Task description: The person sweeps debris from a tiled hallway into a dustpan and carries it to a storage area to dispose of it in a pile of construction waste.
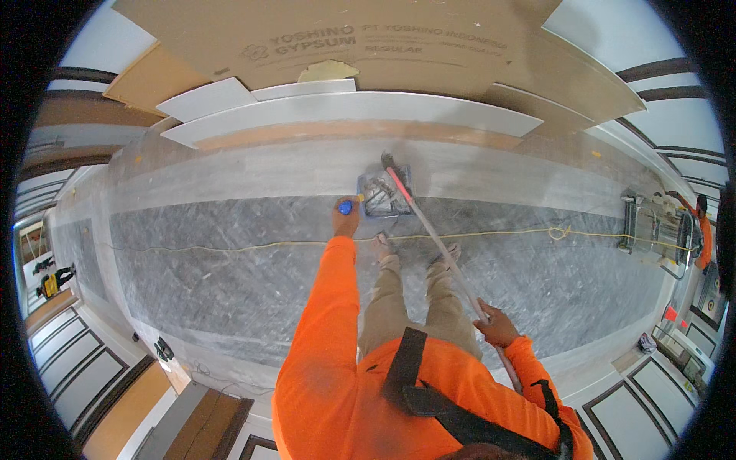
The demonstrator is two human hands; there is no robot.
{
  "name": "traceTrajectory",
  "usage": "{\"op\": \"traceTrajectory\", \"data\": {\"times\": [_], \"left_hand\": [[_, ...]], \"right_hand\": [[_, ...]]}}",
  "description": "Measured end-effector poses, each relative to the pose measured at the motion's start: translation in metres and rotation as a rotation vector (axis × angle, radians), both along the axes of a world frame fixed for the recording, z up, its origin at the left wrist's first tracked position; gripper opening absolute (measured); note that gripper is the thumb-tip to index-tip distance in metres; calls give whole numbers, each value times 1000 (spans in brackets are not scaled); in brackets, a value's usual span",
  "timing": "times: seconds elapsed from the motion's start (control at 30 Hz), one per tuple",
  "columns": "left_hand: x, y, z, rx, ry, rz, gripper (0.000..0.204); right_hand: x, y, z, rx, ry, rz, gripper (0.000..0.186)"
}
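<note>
My left hand (345,217) is closed around a blue-topped handle (345,207), which appears to belong to the grey-blue dustpan (374,201) lying just beyond it, with dark debris inside. My right hand (498,326) grips the long pale shaft of a broom (441,245), which runs diagonally up to a red section and a dark brush head (388,162) at the pan's upper edge. My feet stand below the pan, close to a yellow cord (498,233) stretched across the dusty floor.
Large brown and white boards (391,115) lie along the far side. At right, a metal scaffold or cart (652,226) stands beside another person in orange (704,238). At left are a yellow-and-black object (52,282), door panels (80,368) and stacked planks (199,422).
</note>
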State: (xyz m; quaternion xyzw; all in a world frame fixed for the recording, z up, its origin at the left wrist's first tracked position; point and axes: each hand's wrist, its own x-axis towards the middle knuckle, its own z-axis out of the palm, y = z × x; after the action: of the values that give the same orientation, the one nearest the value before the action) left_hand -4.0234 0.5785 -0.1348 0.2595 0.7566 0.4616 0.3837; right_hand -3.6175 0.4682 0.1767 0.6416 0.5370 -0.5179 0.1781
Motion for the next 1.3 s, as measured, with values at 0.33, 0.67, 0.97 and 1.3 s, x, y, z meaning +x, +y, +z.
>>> {"op": "traceTrajectory", "data": {"times": [0.33, 0.67, 0.97, 1.3], "left_hand": [[-69, -43, -17, -70, 42, 61, 24], [-72, -40, -5, -46, 5, 101, 31], [-124, -93, -11, -18, 43, 99, 22], [-104, -115, -19, -96, 81, 306, 29]], "right_hand": [[2, 29, -42, 5, -261, 68, 68], [-101, 37, 21, -248, 65, -103, 67], [-48, 23, 35, 154, -75, 222, 67], [-103, 28, -5, -185, -80, 1, 67]]}}
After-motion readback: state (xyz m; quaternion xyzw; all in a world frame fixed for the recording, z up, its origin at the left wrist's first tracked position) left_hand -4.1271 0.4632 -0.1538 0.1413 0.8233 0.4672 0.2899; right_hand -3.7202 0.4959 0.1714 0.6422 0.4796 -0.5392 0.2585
